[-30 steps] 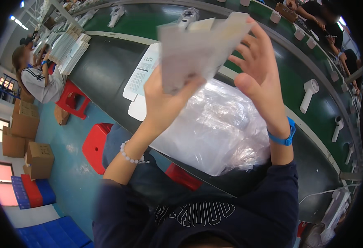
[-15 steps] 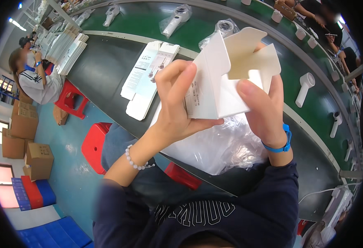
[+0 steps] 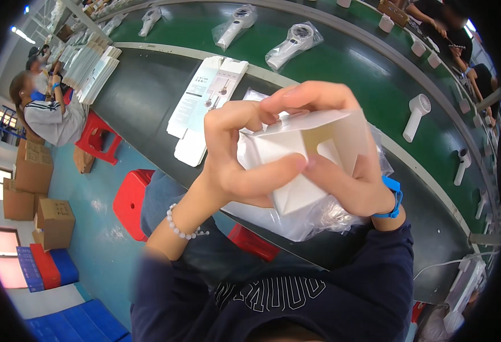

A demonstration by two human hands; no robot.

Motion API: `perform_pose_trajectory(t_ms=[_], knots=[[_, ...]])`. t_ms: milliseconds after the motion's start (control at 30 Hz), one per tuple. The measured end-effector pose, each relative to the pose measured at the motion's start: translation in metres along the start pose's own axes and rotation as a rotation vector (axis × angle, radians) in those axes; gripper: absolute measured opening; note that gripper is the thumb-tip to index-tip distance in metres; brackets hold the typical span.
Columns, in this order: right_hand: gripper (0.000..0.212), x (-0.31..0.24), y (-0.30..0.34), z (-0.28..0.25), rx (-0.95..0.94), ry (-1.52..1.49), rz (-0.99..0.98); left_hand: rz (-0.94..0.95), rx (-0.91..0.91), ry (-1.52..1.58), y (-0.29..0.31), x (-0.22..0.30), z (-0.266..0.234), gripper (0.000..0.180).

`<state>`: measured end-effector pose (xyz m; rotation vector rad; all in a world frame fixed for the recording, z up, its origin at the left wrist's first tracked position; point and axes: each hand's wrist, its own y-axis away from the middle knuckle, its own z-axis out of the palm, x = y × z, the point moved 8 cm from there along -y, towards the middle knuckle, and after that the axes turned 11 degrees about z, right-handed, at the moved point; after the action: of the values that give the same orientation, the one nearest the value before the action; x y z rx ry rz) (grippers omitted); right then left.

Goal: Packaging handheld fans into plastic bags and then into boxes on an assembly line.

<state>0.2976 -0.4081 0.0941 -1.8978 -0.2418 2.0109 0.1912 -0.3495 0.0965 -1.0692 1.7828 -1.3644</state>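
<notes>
Both of my hands hold a white cardboard box (image 3: 303, 196) over the table. My left hand (image 3: 231, 162) wraps its left side, with the thumb pressed on the folded end. My right hand (image 3: 353, 185) grips the other side, its thumb beside the left one and its fingers curled over the top. A tall flap stands up at the right, and part of the hollow inside shows between the panels. Beneath the box lies a pile of clear plastic bags (image 3: 304, 222). Left of my hands rests a stack of flat printed cartons (image 3: 196, 108).
Beyond the table runs a green conveyor (image 3: 353, 71) carrying bagged handheld fans (image 3: 292, 47) and an unbagged white fan (image 3: 416, 117). More stacked cartons (image 3: 93, 74) stand at the far left, near a seated co-worker (image 3: 56, 114). Red stools (image 3: 132, 199) stand on the floor at left.
The box has come lower and turned, with its opening now tipped rightward. My left thumb has moved onto its end and my right fingers over its top. The bagged fans have shifted left.
</notes>
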Motion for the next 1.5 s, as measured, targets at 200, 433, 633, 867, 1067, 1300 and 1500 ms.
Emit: perform_pose_trajectory(t_ms=[200,433,633,867,1067,1300,1500], knots=[[0.084,0.004,-0.007,0.006,-0.277,-0.349,0.095,0.058,-0.026,-0.049,0.001,0.002,-0.008,0.037],[0.064,0.005,-0.014,-0.008,-0.281,0.050,0.118,0.121,-0.132,-0.035,0.005,0.001,-0.005,0.038],[0.038,-0.004,-0.011,-0.010,-0.115,0.100,0.065,0.110,-0.168,-0.048,0.011,0.003,0.004,0.039],[0.037,-0.026,-0.003,-0.010,-0.036,0.659,-0.302,0.018,-0.166,-0.126,0.009,-0.004,0.005,0.040],[0.040,-0.036,-0.001,-0.013,-0.163,0.707,-0.272,0.181,0.098,-0.048,0.020,-0.007,-0.004,0.059],[0.037,-0.029,0.001,-0.008,0.088,0.864,-0.187,0.148,0.032,-0.011,0.020,-0.007,-0.001,0.068],[0.038,-0.030,0.002,-0.009,0.056,0.853,-0.250,0.107,0.017,-0.003,0.020,-0.007,-0.002,0.070]])
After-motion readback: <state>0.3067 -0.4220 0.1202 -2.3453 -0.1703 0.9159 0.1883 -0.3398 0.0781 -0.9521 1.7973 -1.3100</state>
